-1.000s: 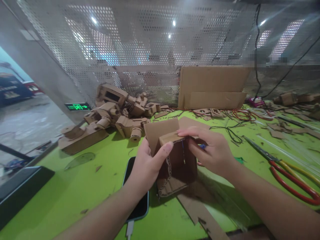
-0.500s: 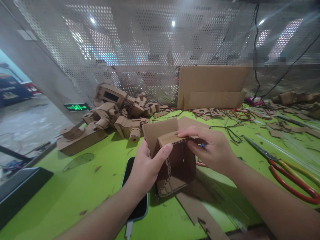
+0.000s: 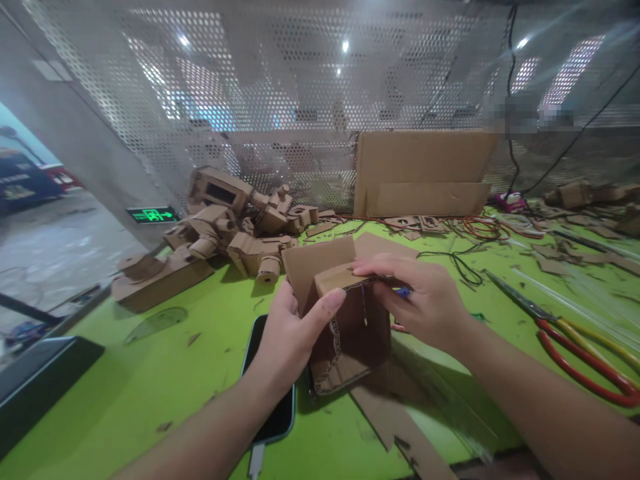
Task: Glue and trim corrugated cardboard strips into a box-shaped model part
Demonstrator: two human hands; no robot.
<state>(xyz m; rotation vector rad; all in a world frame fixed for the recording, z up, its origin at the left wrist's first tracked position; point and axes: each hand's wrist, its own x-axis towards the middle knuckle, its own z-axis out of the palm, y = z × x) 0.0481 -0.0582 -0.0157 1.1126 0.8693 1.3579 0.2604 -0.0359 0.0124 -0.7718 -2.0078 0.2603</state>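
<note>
A small folded cardboard box piece (image 3: pixel 350 327) is held between both my hands just above the green table (image 3: pixel 150 380). My left hand (image 3: pixel 290 333) grips its left side, thumb pressed on the front top edge. My right hand (image 3: pixel 425 300) holds its top right, fingers laid along the upper flap. A blue-tipped object shows behind my right fingers. Under my left wrist lies a black phone (image 3: pixel 273 407) with a cable plugged in.
Cardboard model parts (image 3: pixel 220 227) are piled at the back left. A large cardboard sheet (image 3: pixel 425 170) leans on the perforated metal screen. Red-handled scissors (image 3: pixel 575 347) lie at the right, with wires and cardboard scraps (image 3: pixel 480 230) behind. A cardboard strip (image 3: pixel 395 420) lies near the front edge.
Both hands and the cardboard piece have shifted very slightly left; the grip is unchanged.
</note>
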